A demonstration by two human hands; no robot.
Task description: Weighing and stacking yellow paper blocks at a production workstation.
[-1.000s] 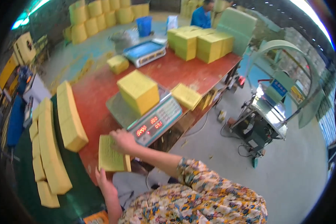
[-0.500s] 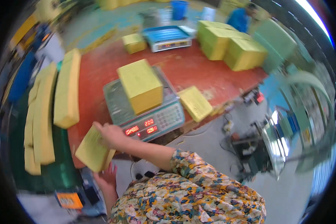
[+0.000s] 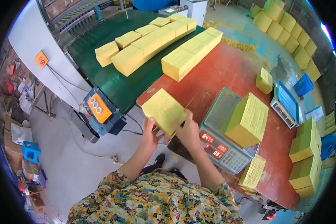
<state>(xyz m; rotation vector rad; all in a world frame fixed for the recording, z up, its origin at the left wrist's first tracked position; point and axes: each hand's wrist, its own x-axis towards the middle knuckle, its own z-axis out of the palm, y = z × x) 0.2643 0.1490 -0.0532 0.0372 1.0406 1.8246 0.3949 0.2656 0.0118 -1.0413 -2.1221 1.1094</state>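
The step in hand seems to be steadying a squarish yellow stack of paper-like sheets (image 3: 162, 109) between two bare hands. The stack is tilting slightly, sitting near the corner of the red wooden surface (image 3: 212, 82); whether it is touching that surface, I cannot tell. The left hand (image 3: 148, 138) is cupping the near-left edge, its fingers partly spread and partly hidden beneath. The right hand (image 3: 188, 130) is pressing on the near-right corner, so together they are forming a two-sided grip, clamped on the stack. Just to the right, a grey-green digital scale with red digits (image 3: 220, 112) is bearing a tall yellow block (image 3: 252, 119). The next move is probably calling for even pressure from both sides, so the edges are staying aligned.
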